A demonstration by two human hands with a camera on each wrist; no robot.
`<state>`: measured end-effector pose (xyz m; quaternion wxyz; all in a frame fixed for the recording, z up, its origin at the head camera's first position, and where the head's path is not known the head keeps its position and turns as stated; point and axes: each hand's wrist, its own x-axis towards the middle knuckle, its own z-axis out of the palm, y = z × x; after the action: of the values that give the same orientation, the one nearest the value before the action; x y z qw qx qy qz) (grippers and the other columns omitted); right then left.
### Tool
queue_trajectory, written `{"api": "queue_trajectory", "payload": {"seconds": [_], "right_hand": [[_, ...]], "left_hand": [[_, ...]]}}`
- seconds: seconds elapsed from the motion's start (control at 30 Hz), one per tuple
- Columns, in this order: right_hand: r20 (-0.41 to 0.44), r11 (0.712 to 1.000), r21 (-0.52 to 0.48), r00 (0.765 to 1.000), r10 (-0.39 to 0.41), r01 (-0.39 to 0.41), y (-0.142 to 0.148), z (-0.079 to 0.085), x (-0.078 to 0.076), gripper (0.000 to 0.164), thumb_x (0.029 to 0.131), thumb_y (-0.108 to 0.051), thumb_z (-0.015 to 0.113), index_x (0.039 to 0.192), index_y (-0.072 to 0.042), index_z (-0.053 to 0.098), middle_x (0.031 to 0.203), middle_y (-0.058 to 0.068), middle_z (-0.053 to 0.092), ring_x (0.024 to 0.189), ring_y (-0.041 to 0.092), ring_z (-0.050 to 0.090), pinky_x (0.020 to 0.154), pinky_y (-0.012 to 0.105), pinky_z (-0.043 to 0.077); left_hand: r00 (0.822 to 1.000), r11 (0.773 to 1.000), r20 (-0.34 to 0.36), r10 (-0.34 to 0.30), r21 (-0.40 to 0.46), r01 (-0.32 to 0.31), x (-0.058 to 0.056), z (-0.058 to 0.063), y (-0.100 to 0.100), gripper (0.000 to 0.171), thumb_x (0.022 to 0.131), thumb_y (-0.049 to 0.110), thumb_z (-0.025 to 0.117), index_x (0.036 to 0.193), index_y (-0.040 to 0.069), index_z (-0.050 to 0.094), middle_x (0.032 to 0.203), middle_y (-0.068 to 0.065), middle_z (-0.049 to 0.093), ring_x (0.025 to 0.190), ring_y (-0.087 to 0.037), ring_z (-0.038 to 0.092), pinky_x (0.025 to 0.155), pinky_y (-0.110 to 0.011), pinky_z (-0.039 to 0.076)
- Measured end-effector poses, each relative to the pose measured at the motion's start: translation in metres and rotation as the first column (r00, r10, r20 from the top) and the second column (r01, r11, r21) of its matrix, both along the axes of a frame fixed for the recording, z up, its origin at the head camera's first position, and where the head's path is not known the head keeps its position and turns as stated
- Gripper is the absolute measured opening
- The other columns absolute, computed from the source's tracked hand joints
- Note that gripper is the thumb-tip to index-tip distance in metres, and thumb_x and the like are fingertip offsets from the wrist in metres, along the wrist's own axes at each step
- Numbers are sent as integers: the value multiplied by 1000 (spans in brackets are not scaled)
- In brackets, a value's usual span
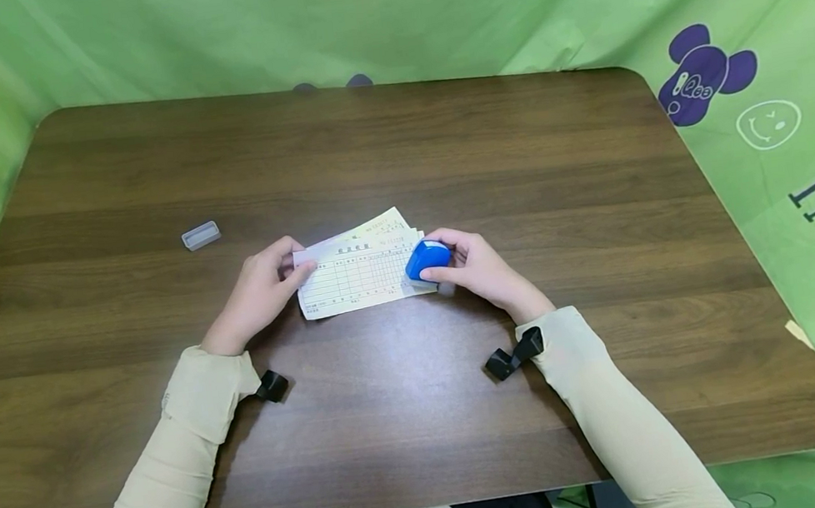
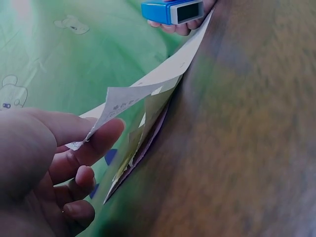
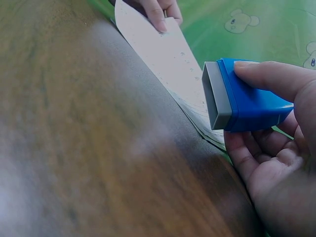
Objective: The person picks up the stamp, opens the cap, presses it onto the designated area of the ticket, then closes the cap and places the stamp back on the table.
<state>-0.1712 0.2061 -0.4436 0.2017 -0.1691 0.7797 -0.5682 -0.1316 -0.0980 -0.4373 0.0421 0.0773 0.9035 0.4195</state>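
Printed form slips (image 1: 358, 280) with a ruled grid lie fanned in a small stack at the middle of the table. My left hand (image 1: 267, 282) pinches the left edge of the top sheet between thumb and fingers. In the left wrist view that sheet (image 2: 148, 81) is lifted off the yellowish and pink sheets (image 2: 148, 133) under it. My right hand (image 1: 481, 271) holds a blue stamp (image 1: 426, 258) by its sides, over the right end of the slips. The stamp's grey-rimmed face (image 3: 217, 96) points towards the left in the right wrist view.
A small clear plastic cap (image 1: 201, 235) lies on the brown wooden table (image 1: 395, 146), left of and beyond the slips. Green cloth (image 1: 350, 17) hangs round the table's back and sides. Black wrist cameras (image 1: 514, 354) sit at both cuffs.
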Motion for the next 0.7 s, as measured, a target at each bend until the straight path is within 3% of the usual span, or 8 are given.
{"api": "queue_trajectory", "payload": {"seconds": [0.33, 0.7], "right_hand": [[-42, 1000, 3, 999, 0, 0, 0, -4, 0, 40, 83, 1, 72, 120, 7, 57, 113, 21, 62, 91, 8, 59, 83, 13, 50], [-195, 998, -58, 981, 22, -34, -6, -6, 2, 35, 77, 3, 77, 110, 7, 66, 103, 13, 63, 95, 12, 57, 88, 13, 49]], "left_hand": [[1000, 1000, -17, 2, -5, -2, -1, -3, -1, 18, 96, 13, 60, 105, -1, 58, 102, -20, 69, 81, -24, 56, 73, -29, 42], [1000, 1000, -29, 3, -22, -4, -4, -7, -3, 16, 96, 14, 60, 103, -1, 59, 95, -18, 68, 79, -24, 53, 71, -30, 38]]}}
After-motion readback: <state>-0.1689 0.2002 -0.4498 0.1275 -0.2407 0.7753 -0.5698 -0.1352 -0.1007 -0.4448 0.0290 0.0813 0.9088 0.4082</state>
